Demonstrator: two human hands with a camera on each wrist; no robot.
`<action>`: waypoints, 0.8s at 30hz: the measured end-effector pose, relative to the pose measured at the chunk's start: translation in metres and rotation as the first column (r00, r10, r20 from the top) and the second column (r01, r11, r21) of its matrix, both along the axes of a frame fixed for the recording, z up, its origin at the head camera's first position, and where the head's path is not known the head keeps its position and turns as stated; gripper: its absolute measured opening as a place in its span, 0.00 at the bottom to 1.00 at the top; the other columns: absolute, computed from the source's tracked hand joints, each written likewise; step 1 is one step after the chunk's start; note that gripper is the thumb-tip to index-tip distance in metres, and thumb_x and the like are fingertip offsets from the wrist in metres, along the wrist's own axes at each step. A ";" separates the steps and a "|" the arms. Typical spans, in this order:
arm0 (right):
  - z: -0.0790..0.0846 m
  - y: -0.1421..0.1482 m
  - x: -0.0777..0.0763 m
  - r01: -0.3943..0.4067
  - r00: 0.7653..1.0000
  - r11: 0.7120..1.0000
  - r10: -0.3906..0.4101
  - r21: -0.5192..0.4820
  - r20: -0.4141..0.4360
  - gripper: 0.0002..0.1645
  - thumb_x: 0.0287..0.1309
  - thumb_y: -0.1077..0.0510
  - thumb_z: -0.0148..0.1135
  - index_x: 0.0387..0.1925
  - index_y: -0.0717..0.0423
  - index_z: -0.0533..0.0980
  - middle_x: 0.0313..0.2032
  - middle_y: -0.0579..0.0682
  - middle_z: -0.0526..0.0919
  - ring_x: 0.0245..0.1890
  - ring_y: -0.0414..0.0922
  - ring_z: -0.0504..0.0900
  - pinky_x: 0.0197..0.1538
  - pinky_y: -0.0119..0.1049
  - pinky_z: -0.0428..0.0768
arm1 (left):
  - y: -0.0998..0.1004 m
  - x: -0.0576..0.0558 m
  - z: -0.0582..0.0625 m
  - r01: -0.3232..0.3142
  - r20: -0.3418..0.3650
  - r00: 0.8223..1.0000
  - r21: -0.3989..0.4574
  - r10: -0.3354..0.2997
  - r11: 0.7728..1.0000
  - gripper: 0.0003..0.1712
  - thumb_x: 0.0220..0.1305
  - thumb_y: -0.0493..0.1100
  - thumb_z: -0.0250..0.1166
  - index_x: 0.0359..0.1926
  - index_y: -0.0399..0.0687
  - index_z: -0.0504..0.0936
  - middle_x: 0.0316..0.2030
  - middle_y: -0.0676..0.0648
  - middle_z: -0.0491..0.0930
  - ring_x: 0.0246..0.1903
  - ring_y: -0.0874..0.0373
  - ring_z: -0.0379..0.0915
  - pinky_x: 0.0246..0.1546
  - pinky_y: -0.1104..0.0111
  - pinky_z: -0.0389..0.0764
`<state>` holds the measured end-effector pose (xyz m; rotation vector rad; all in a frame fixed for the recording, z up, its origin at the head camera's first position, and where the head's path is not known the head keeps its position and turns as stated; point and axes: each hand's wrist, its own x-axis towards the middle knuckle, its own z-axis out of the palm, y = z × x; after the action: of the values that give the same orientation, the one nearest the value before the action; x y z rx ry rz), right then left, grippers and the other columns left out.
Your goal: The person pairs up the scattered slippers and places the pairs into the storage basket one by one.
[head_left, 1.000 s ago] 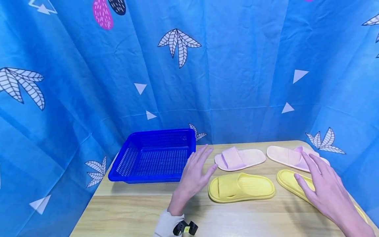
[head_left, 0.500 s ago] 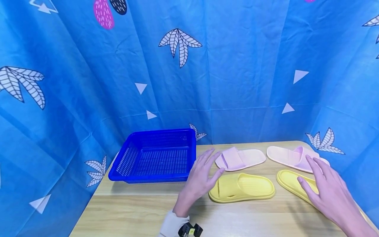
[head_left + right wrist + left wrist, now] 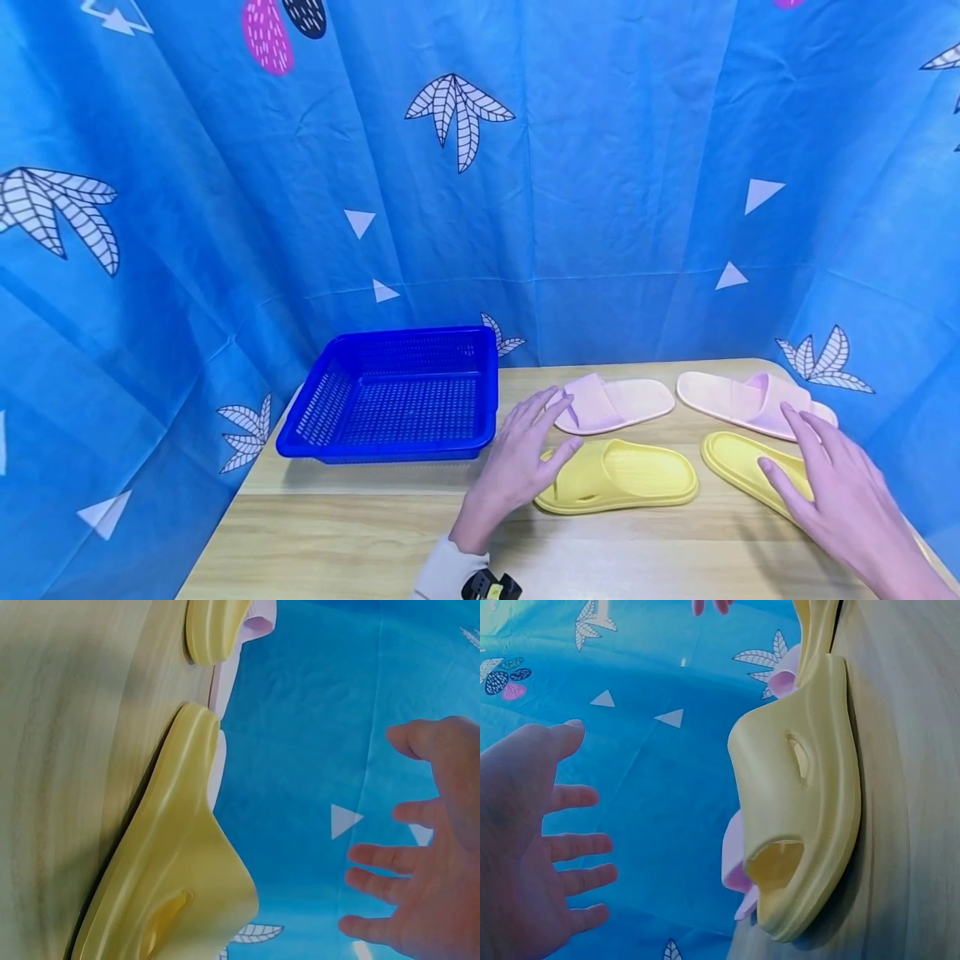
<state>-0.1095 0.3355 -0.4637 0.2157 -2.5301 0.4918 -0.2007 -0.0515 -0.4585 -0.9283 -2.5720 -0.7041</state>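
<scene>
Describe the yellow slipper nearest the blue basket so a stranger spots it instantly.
On the wooden table, find the blue basket at the left. To its right, in the head view, the left hand partly hides the toe of a yellow slipper. Its colour rules out the pink slippers behind; it lies crosswise, while the other yellow slipper slants.

Your desk [image 3: 337, 533] looks like smooth, grained wood. At your eleven o'clock, the basket [image 3: 397, 451] is glossy, perforated plastic; from one to two, the yellow slippers [image 3: 648, 473] look smooth and rubbery, the pink slippers [image 3: 636, 400] matt. The curtain [image 3: 615, 208] at twelve is creased, faintly shiny cloth.
</scene>
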 end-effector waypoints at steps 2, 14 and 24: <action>-0.001 0.001 0.000 -0.004 1.000 1.000 0.004 0.001 0.000 0.48 0.66 0.51 0.65 0.80 0.55 0.53 0.66 0.75 0.65 0.62 0.77 0.63 0.65 0.75 0.52 | 0.000 -0.001 -0.002 -0.006 -0.004 1.000 0.000 0.006 1.000 0.34 0.77 0.65 0.49 0.77 0.58 0.65 0.75 0.45 0.64 0.74 0.48 0.60 0.72 0.48 0.61; -0.008 0.005 0.001 0.008 1.000 1.000 -0.009 0.017 0.008 0.49 0.66 0.51 0.66 0.80 0.57 0.53 0.63 0.76 0.66 0.60 0.76 0.64 0.66 0.74 0.52 | 0.004 0.000 -0.010 -0.022 0.053 0.998 -0.007 0.022 1.000 0.36 0.77 0.68 0.45 0.78 0.61 0.63 0.76 0.46 0.62 0.74 0.48 0.58 0.71 0.47 0.60; -0.016 0.009 0.004 0.028 0.999 1.000 -0.028 0.006 0.038 0.50 0.66 0.50 0.66 0.80 0.58 0.52 0.63 0.76 0.66 0.60 0.76 0.63 0.59 0.77 0.55 | 0.010 0.002 -0.016 -0.004 0.075 0.997 -0.014 0.005 1.000 0.37 0.75 0.70 0.46 0.78 0.62 0.63 0.76 0.45 0.63 0.74 0.45 0.59 0.71 0.45 0.61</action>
<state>-0.1059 0.3442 -0.4800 0.1746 -2.5681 0.4821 -0.1988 -0.0417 -0.4748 -0.9172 -2.6460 -0.7343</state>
